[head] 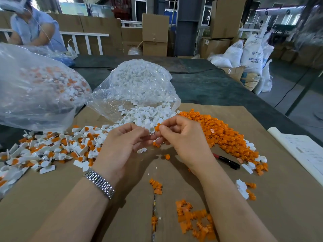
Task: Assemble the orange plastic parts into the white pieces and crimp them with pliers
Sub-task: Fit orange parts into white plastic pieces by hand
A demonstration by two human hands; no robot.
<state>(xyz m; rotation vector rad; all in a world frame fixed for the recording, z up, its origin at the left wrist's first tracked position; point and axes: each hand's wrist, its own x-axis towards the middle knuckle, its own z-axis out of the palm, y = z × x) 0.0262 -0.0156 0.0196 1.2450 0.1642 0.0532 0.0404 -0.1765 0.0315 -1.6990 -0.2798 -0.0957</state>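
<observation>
Head view: left hand (122,144) pinches white piece (151,130), right hand (183,137) pinches orange part (157,126).

Your white piece (151,130) sits mid-frame, its round opening facing the small orange part (157,127) just right of it, touching.

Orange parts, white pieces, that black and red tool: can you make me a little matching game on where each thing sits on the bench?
Things:
1. loose orange parts
2. loose white pieces
3. assembled pieces
4. black and red tool

Places:
A. spilling out of the open clear bag
B. spread out left of the left hand
C. a long heap right of the right hand
D. lying on the brown paper beside the right wrist

Pairs: 1-C, 2-A, 3-B, 4-D
</observation>
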